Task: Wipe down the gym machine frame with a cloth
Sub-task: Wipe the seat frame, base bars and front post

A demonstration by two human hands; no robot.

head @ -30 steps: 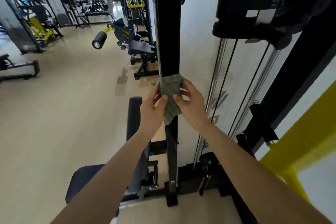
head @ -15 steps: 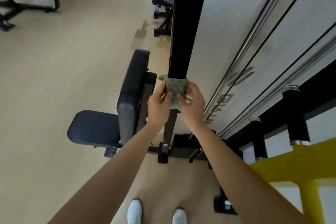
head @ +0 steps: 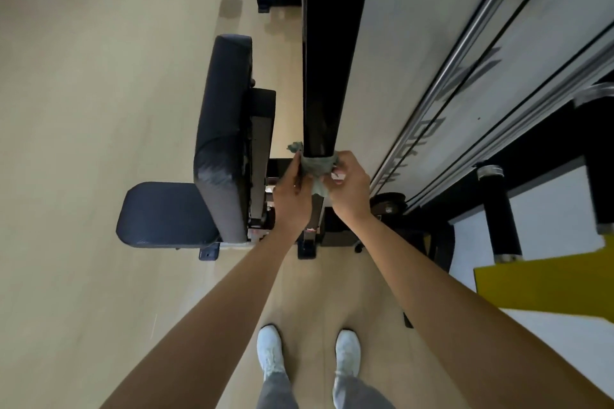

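Directly ahead, our left hand (head: 292,197) and right hand (head: 350,189) gripped the cloth (head: 315,165) wrapped round the frame post (head: 327,76), whose long axis ran downward below both, equally near.

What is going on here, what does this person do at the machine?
A person in white shoes stands facing a gym machine and cleans its frame. The left hand and the right hand both hold a grey-green cloth wrapped round the black upright post, one hand on each side. The cloth sits low on the post, near its foot. The padded seat is just left of the post, and nothing touches it.
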